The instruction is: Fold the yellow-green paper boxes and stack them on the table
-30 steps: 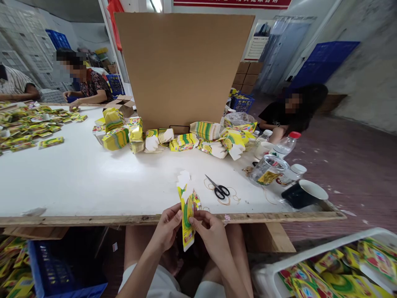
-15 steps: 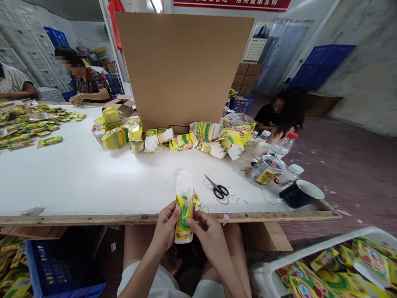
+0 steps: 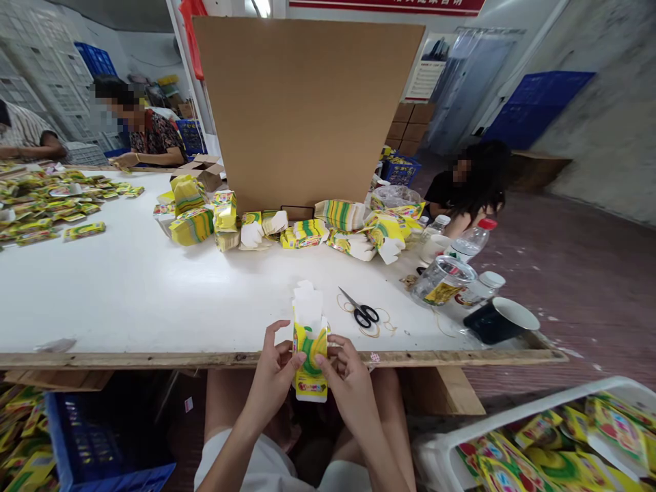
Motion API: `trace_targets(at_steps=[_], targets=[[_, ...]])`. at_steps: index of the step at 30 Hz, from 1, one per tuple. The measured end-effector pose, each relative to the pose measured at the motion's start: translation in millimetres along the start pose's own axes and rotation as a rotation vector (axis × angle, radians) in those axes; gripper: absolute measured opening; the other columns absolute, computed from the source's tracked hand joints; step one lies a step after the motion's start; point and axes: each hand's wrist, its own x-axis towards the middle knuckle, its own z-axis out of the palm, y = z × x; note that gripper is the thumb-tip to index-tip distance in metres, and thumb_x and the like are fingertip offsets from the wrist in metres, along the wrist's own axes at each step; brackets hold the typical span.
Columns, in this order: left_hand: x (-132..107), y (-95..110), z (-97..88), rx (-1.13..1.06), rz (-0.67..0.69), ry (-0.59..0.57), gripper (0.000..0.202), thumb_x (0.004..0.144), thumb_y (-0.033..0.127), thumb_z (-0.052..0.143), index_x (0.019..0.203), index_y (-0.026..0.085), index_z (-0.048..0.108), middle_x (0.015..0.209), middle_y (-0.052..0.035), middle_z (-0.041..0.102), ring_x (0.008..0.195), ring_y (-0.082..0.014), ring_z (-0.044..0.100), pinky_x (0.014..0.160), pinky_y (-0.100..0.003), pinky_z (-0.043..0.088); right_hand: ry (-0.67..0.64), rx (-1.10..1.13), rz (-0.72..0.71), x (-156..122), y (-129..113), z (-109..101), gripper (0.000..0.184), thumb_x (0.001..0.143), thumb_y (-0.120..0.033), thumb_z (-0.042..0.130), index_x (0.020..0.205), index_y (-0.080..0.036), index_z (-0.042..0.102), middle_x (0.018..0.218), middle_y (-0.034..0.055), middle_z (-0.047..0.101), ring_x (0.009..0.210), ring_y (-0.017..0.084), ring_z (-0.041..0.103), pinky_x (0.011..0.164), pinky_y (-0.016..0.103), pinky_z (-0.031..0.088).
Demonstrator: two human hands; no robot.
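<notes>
Between my two hands, just over the table's front edge, is a yellow and green printed carton [image 3: 310,355] with white flaps standing up at its far end. My left hand [image 3: 277,365] grips its left side, thumb on the printed face. On the right side my right hand [image 3: 344,372] holds it the same way, thumb on the front and fingers behind. What the fingers do behind the carton is hidden. Beyond my right hand, black-handled scissors [image 3: 363,312] lie on the white table [image 3: 154,294] among loose rubber bands [image 3: 385,321].
Bundles of flat cartons [image 3: 302,234] line the foot of a tall cardboard sheet [image 3: 307,109]. Bottles, a clear jar [image 3: 443,280] and a dark cup [image 3: 498,321] stand at right. A white bin [image 3: 435,454] and a blue crate [image 3: 110,437] flank my legs. Other people sit around.
The carton has turned to show its printed face more squarely and looks wider. My left index finger has lifted away from it, and my right fingers have moved up its side.
</notes>
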Motion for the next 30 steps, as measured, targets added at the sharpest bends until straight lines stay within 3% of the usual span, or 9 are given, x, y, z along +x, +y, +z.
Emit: trace_targets(at_steps=[4, 12, 16, 18, 21, 23, 26, 28, 30], targets=[[-5, 12, -0.8, 0.024, 0.01, -0.121, 0.064, 0.09, 0.032, 0.063, 0.142, 0.025, 0.025, 0.102, -0.0087, 0.071, 0.091, -0.0211, 0.067, 0.081, -0.03, 0.05, -0.071, 0.051, -0.075, 3, -8, -10, 0.051, 0.088, -0.043, 0.064, 0.133, -0.024, 0.05, 0.112, 0.0079, 0.066, 0.092, 0.021, 0.064, 0.084, 0.032, 0.053], [-9, 23, -2.5, -0.115, -0.113, -0.31, 0.043, 0.083, 0.028, 0.071, 0.12, 0.025, 0.048, 0.087, -0.0044, 0.072, 0.079, -0.0192, 0.068, 0.073, -0.028, 0.05, -0.211, -0.011, -0.034, 7, -27, -28, 0.027, 0.086, -0.048, 0.063, 0.096, -0.023, 0.061, 0.084, 0.002, 0.065, 0.08, 0.019, 0.061, 0.072, 0.027, 0.049], [-11, 18, 0.7, -0.15, -0.139, -0.324, 0.043, 0.078, 0.025, 0.077, 0.113, 0.024, 0.051, 0.089, -0.0051, 0.073, 0.078, -0.0186, 0.069, 0.07, -0.026, 0.051, -0.191, -0.103, -0.082, 6, -29, -29, 0.03, 0.088, -0.048, 0.06, 0.076, -0.021, 0.059, 0.069, -0.001, 0.055, 0.066, 0.016, 0.052, 0.062, 0.024, 0.044], [-12, 17, 2.2, -0.152, -0.124, -0.308, 0.054, 0.079, 0.025, 0.076, 0.124, 0.026, 0.045, 0.094, -0.0067, 0.073, 0.081, -0.0195, 0.069, 0.073, -0.028, 0.052, -0.151, -0.114, -0.121, 5, -27, -27, 0.03, 0.088, -0.046, 0.06, 0.073, -0.021, 0.058, 0.069, -0.0009, 0.055, 0.066, 0.016, 0.051, 0.062, 0.024, 0.043], [-11, 18, 2.6, -0.126, -0.091, -0.286, 0.078, 0.083, 0.025, 0.072, 0.144, 0.029, 0.024, 0.102, -0.0093, 0.073, 0.09, -0.0222, 0.07, 0.08, -0.032, 0.052, -0.055, -0.05, -0.138, 5, -23, -25, 0.022, 0.087, -0.044, 0.063, 0.096, -0.023, 0.062, 0.082, 0.001, 0.063, 0.076, 0.018, 0.059, 0.068, 0.025, 0.047], [-10, 18, 1.4, -0.093, -0.091, -0.302, 0.072, 0.084, 0.025, 0.071, 0.143, 0.026, 0.03, 0.105, -0.0109, 0.072, 0.092, -0.0232, 0.069, 0.081, -0.032, 0.052, -0.026, -0.042, -0.14, 6, -22, -25, 0.03, 0.087, -0.044, 0.064, 0.111, -0.026, 0.062, 0.094, 0.0038, 0.068, 0.086, 0.021, 0.063, 0.074, 0.027, 0.05], [-7, 17, -0.4, -0.016, -0.087, -0.277, 0.049, 0.084, 0.028, 0.07, 0.128, 0.021, 0.049, 0.102, -0.0103, 0.072, 0.087, -0.0226, 0.07, 0.075, -0.029, 0.052, -0.055, -0.133, -0.218, 6, -24, -30, 0.031, 0.09, -0.049, 0.057, 0.098, -0.024, 0.074, 0.104, 0.0084, 0.067, 0.1, 0.025, 0.061, 0.081, 0.032, 0.049], [-6, 15, 0.0, 0.039, -0.07, -0.23, 0.043, 0.084, 0.029, 0.069, 0.124, 0.022, 0.052, 0.098, -0.0088, 0.073, 0.083, -0.0219, 0.07, 0.073, -0.028, 0.052, -0.093, -0.17, -0.202, 6, -26, -33, 0.033, 0.09, -0.049, 0.056, 0.095, -0.023, 0.076, 0.098, 0.0078, 0.068, 0.095, 0.025, 0.062, 0.08, 0.032, 0.049], [-6, 13, 1.7, 0.07, -0.052, -0.207, 0.043, 0.085, 0.028, 0.067, 0.125, 0.023, 0.052, 0.101, -0.0088, 0.073, 0.085, -0.0227, 0.07, 0.074, -0.029, 0.053, -0.135, -0.177, -0.09, 5, -26, -32, 0.031, 0.085, -0.043, 0.063, 0.106, -0.023, 0.072, 0.082, 0.0031, 0.068, 0.079, 0.022, 0.062, 0.069, 0.03, 0.049]])
